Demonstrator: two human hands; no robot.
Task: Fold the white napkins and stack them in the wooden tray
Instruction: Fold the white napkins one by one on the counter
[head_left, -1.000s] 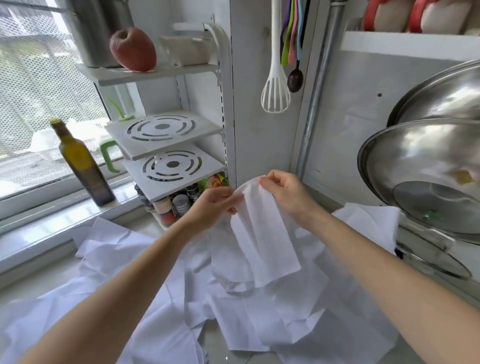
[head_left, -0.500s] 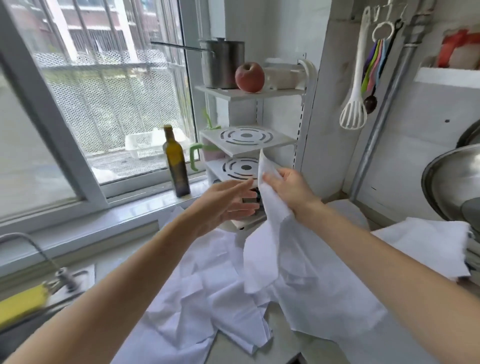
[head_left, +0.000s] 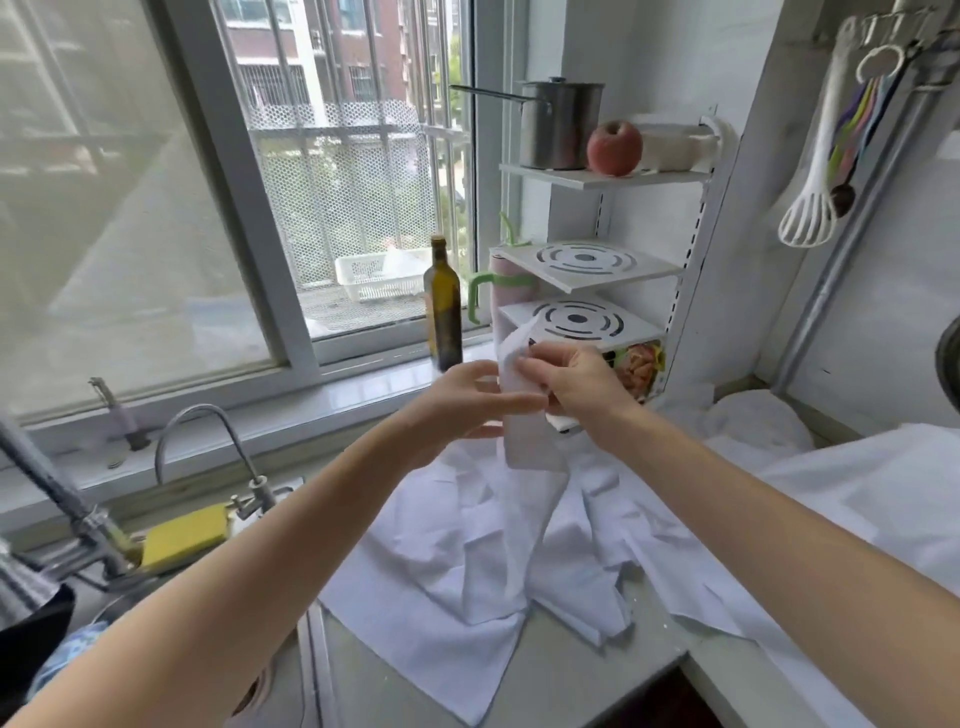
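Forearms reach in from the near edge, both bare, and meet over the middle of the grey tabletop (head_left: 561, 675). Loose white napkins (head_left: 457, 561) lie crumpled and overlapping across that tabletop, from near centre out to the right, where more white cloth (head_left: 857, 493) is spread. At near left, a yellow sponge (head_left: 182, 535) sits beside a curved faucet (head_left: 208, 447) at the rim of the sink.

Above the pile, the right hand (head_left: 582, 384) pinches the top of one held napkin (head_left: 524, 415) between thumb and curled fingers; the sheet hangs down from that grip, its lower edge just over the heap. The left hand (head_left: 462, 410) is beside it with fingers extended nearly straight and held together, their tips laid against the hanging sheet; whether any finger closes behind the cloth cannot be told.

Farther back, a dark olive bottle (head_left: 443, 306) stands on the windowsill. To its right, a white shelf rack (head_left: 587, 265) holds slotted plates on its lower tiers, and on its top tier a steel pot (head_left: 556, 124) with a red apple (head_left: 614, 148) just beside it. At far right, a white slotted spatula (head_left: 815, 197) hangs on the wall. No wooden tray can be made out.
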